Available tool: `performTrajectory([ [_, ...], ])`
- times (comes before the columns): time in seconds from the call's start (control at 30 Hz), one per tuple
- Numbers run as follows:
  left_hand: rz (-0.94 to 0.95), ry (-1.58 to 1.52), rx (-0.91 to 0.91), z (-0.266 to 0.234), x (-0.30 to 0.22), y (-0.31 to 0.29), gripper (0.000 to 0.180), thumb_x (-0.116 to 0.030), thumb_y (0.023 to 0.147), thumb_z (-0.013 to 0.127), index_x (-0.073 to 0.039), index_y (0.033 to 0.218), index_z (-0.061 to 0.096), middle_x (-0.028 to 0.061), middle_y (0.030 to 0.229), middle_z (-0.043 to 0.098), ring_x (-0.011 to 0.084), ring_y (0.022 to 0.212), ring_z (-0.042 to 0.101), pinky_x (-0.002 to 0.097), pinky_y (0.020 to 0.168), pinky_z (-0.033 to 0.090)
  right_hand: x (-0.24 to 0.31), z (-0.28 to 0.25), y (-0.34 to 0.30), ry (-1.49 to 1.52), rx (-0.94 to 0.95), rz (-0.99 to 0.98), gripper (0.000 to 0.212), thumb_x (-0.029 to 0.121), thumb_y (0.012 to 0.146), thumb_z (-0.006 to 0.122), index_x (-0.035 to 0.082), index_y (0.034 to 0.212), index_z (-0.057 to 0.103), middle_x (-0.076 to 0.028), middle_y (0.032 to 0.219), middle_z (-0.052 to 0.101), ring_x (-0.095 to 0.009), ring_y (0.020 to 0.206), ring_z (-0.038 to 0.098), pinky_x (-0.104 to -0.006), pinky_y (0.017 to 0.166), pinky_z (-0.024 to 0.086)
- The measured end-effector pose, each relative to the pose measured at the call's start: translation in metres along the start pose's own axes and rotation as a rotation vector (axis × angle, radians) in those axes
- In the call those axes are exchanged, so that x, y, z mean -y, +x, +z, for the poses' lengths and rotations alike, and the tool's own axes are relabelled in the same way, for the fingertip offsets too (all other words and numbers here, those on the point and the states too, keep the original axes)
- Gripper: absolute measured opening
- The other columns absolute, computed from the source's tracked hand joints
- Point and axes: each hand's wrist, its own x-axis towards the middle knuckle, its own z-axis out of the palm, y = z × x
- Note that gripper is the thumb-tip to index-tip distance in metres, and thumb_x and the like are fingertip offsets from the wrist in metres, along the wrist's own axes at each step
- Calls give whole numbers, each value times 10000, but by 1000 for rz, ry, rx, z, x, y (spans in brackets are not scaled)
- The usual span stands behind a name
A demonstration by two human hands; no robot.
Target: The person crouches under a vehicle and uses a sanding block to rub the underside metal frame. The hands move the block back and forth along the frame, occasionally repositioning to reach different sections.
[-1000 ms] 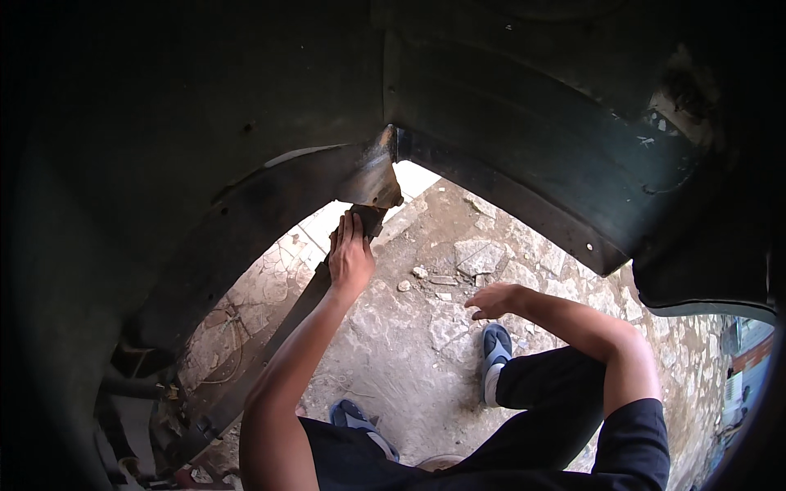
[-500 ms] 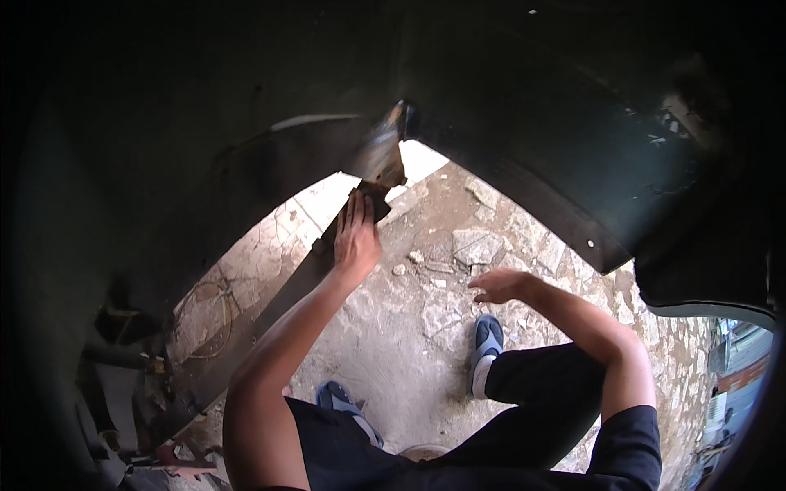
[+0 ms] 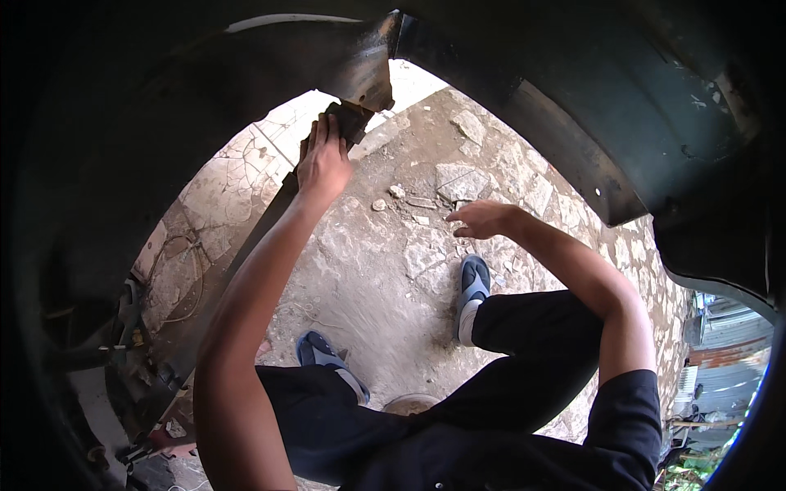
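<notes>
Left hand (image 3: 325, 168), upper centre-left: fingers laid on dark metal bar (image 3: 266, 217), can't tell if gripping. Right hand (image 3: 483, 219), right of centre: loosely open above stony ground (image 3: 368, 254).

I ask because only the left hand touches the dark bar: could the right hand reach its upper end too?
Probably yes: the right hand looks empty, and nothing visible stands between it and the dark bar, though the left hand covers part of that end.

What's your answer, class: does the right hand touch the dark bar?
No, the right hand is over the stony ground, visibly apart from the dark bar that the left hand touches.
</notes>
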Motion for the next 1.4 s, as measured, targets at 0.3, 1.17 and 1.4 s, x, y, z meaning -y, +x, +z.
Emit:
performTrajectory([
  [0.3,295,201,-126,13,16,1,537,-151,938,492,56,1422,391,247,1441,439,374,1348,423,489,1110,338,9,-8,7,34,2,8,559,468,948,552,131,1390,497,-175,1311,587,-356,1226,547,-452,1036,430],
  [1.17,512,234,196,-21,3,2,450,-173,977,488,101,1334,469,309,1347,501,411,1313,456,429,1105,383,16,-19,-10,5,56,82,534,423,978,535,112,1408,474,-174,1362,552,-337,1277,507,-436,1085,404],
  [1.4,606,264,-22,-18,3,-4,483,-75,943,411,132,1379,394,304,1455,391,391,1384,367,464,1171,286,23,-9,-5,6,30,-11,522,388,979,548,90,1401,475,-184,1335,567,-338,1254,525,-448,1073,411],
])
